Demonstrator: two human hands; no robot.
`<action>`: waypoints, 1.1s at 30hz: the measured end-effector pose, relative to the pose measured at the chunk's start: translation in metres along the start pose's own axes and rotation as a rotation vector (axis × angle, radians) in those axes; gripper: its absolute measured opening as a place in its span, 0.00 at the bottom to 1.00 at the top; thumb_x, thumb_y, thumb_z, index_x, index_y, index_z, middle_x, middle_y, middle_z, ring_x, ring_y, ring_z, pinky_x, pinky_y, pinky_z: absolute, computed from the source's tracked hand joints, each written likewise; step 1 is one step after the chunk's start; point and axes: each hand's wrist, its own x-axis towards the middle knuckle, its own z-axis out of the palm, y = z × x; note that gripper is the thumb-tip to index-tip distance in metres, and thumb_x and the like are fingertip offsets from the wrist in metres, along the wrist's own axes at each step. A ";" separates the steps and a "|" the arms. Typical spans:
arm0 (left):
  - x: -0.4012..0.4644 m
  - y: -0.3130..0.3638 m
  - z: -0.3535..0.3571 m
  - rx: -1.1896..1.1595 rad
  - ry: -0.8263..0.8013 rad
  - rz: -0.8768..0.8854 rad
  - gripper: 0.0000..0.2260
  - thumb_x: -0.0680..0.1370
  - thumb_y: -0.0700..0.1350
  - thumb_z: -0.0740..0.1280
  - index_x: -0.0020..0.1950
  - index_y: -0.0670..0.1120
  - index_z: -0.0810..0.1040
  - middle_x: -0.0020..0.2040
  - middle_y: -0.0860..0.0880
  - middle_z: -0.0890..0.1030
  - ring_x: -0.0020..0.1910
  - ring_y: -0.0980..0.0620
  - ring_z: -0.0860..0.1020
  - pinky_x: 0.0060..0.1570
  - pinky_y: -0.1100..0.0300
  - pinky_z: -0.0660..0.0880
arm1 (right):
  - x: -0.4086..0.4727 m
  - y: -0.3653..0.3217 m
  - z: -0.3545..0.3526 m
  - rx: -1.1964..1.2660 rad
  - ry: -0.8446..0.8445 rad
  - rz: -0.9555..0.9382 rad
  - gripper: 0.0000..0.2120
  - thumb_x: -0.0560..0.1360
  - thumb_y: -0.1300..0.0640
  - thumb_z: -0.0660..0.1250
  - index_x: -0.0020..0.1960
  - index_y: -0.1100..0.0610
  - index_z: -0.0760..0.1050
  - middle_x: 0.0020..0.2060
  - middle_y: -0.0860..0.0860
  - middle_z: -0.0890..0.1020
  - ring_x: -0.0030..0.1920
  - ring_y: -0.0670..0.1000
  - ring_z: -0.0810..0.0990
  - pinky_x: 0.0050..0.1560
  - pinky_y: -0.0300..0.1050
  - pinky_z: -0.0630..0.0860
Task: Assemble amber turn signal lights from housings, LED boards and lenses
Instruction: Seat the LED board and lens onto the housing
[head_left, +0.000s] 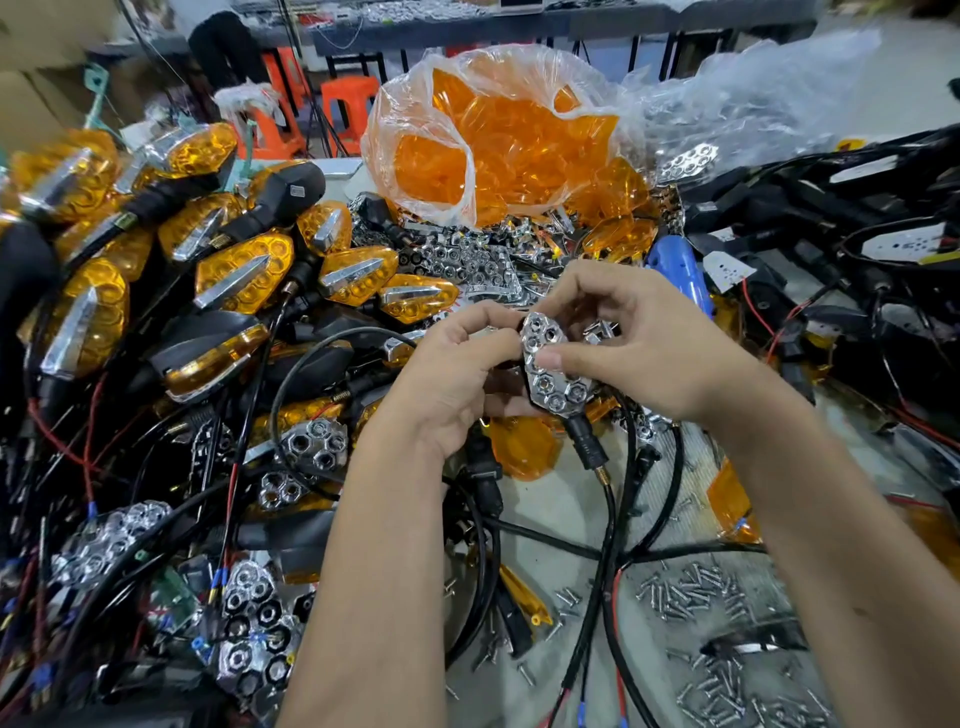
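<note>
Both hands grasp one light unit (553, 371) held above the middle of the table (571, 514), its chrome honeycomb reflector facing up. The left hand (457, 374) comes in from below-left, forearm raised, fingers curled round the unit's left edge and underside. The right hand (639, 338) arches over from the right, its thumb pressed flat on the reflector's middle and its fingers bent over the top end. A black stem with a cable hangs from the unit's lower end toward the table. Finished lights (244, 270) with amber lenses are heaped at left. A clear bag of lenses (498, 140) stands behind the hands. Loose screws (696, 597) lie at lower right, and black housings (831, 208) with wires are piled at far right.
</note>
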 end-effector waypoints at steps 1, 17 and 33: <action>0.000 0.000 0.000 -0.017 -0.005 0.007 0.10 0.79 0.33 0.67 0.43 0.48 0.79 0.39 0.45 0.83 0.35 0.47 0.82 0.32 0.51 0.83 | 0.000 -0.001 0.000 -0.007 0.000 0.013 0.11 0.74 0.59 0.78 0.52 0.50 0.80 0.48 0.52 0.81 0.48 0.56 0.80 0.47 0.47 0.80; -0.004 0.005 0.001 -0.219 0.033 0.348 0.15 0.80 0.28 0.63 0.46 0.48 0.77 0.41 0.50 0.82 0.37 0.53 0.80 0.36 0.57 0.80 | -0.002 0.001 -0.003 0.275 -0.005 0.230 0.11 0.79 0.57 0.73 0.49 0.57 0.70 0.40 0.63 0.86 0.32 0.61 0.83 0.31 0.46 0.79; -0.004 0.006 0.000 -0.292 0.024 0.327 0.11 0.80 0.31 0.65 0.57 0.42 0.83 0.55 0.39 0.85 0.53 0.41 0.85 0.45 0.50 0.84 | -0.001 -0.001 -0.003 0.287 0.032 0.195 0.15 0.77 0.59 0.75 0.53 0.62 0.69 0.39 0.61 0.87 0.30 0.56 0.81 0.31 0.46 0.79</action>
